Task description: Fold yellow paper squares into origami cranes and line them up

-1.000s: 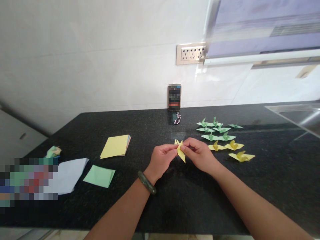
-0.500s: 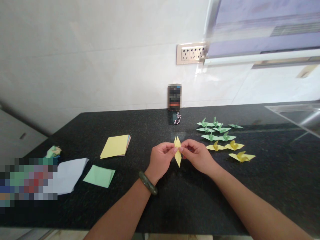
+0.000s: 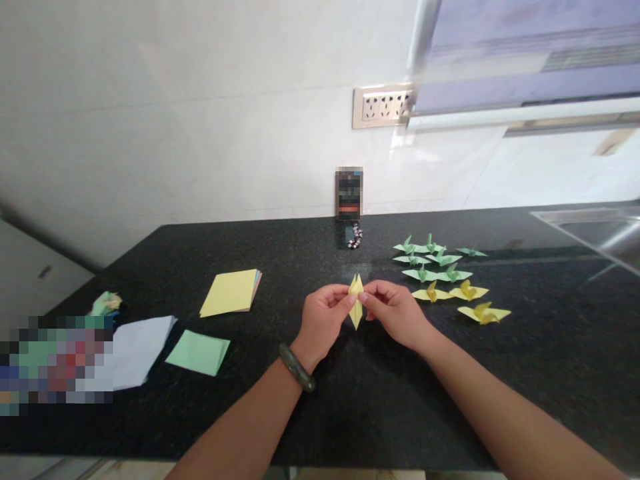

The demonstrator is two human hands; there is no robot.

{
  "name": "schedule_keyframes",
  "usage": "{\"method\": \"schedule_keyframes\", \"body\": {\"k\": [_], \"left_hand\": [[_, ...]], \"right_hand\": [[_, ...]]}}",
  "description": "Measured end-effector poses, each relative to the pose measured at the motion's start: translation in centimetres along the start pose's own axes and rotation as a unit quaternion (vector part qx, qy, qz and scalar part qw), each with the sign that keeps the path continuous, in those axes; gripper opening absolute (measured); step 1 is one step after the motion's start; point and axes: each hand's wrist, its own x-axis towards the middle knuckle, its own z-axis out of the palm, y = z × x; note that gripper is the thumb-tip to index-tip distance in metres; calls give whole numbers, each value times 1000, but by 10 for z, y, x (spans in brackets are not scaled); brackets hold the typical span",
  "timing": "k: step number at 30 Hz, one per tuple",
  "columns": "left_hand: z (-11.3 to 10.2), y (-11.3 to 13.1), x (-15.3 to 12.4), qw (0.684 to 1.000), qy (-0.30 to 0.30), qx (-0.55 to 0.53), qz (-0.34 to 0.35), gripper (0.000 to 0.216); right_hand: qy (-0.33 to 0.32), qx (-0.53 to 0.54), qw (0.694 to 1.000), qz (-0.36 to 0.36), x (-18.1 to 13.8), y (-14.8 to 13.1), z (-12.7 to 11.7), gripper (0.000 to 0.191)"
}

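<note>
A narrow piece of folded yellow origami paper (image 3: 356, 313) is held up over the dark countertop, with two slim points at its far end. From the left side, my left hand (image 3: 325, 317) pinches its middle between thumb and fingers. My right hand (image 3: 393, 310) pinches the same paper from the right, its thumb close to the left thumb. To the right of my hands lie yellow paper cranes (image 3: 484, 313), with several green paper cranes (image 3: 453, 273) in rows behind them.
On the left are a stack of coloured paper squares (image 3: 230, 293), a green paper (image 3: 200, 352), white sheets (image 3: 143, 350) and crumpled paper (image 3: 106, 303). A phone (image 3: 349, 193) leans on the wall, a beaded strap (image 3: 356, 237) before it. A sink (image 3: 600, 230) is at right.
The yellow folded paper has tilted slightly in my fingers and its lower tip sits a bit higher. Both hands have barely shifted.
</note>
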Motion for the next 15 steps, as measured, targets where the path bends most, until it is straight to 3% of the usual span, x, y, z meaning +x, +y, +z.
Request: {"method": "schedule_keyframes", "body": {"k": [7,15], "left_hand": [[-3,5,-1,993,11,112,27,18],[-5,3,0,994,29,104,23,19]], "right_hand": [[-13,-177,980,-87,-3,-5,1,22],[-45,-123,989,-62,-4,-3,4,27]]}}
